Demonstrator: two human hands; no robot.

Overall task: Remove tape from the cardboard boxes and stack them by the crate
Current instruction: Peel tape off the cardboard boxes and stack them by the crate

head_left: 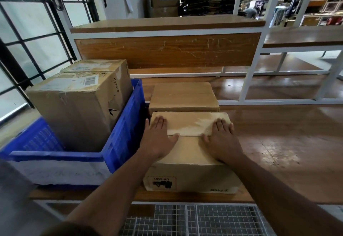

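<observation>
A plain cardboard box (189, 154) sits at the table's front edge, just right of the blue crate (122, 137). My left hand (159, 139) and my right hand (221, 139) lie flat on its top, fingers straight, on either side of the far flap. Directly behind it stands a second cardboard box (183, 96). Inside the crate are two taped cardboard boxes, the nearer box (78, 102) with a barcode label and the farther box (96, 66) behind it.
The wooden table (278, 133) stretches out to the right of the boxes. A white metal shelf frame (250, 79) with a wooden panel rises behind them. A wire grid (213, 221) lies below the front edge. Windows with black bars are on the left.
</observation>
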